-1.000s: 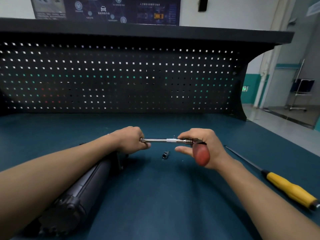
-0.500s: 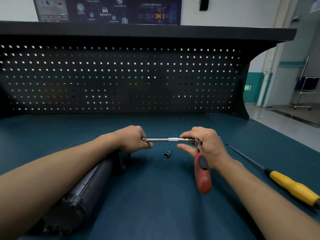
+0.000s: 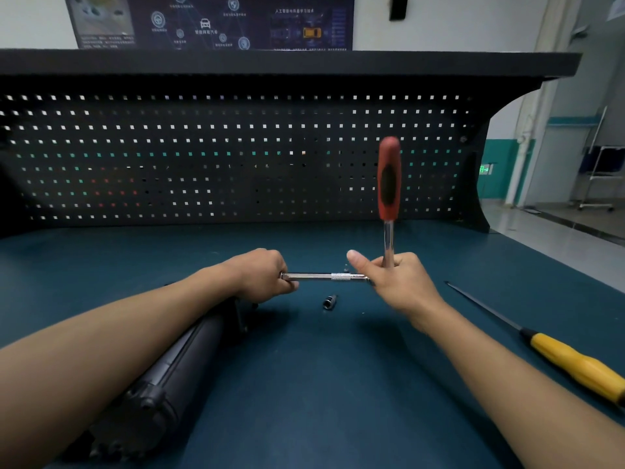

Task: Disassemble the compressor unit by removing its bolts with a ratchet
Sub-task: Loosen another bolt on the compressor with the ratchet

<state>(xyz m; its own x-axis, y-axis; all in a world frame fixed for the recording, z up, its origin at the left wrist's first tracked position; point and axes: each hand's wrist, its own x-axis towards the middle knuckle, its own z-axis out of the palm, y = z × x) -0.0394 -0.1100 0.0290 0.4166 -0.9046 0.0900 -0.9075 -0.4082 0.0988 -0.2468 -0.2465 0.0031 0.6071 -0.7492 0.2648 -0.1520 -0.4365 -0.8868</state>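
The black cylindrical compressor unit [image 3: 162, 377] lies on the blue bench, mostly under my left forearm. My left hand [image 3: 262, 275] grips the left end of a silver extension bar [image 3: 324, 276] held level above the bench. My right hand [image 3: 394, 279] grips the ratchet [image 3: 389, 184] at its head, where the bar joins it. The ratchet's red and black handle stands straight up, and my right thumb points up. A small loose socket [image 3: 329, 301] lies on the bench below the bar.
A long screwdriver [image 3: 575, 362] with a yellow handle lies at the right on the blue bench top [image 3: 321, 384]. A black pegboard [image 3: 220, 157] closes off the back of the bench. The bench's right edge borders an open floor.
The ratchet handle has swung from pointing down toward me to standing upright. My left hand and the extension bar have stayed in place.
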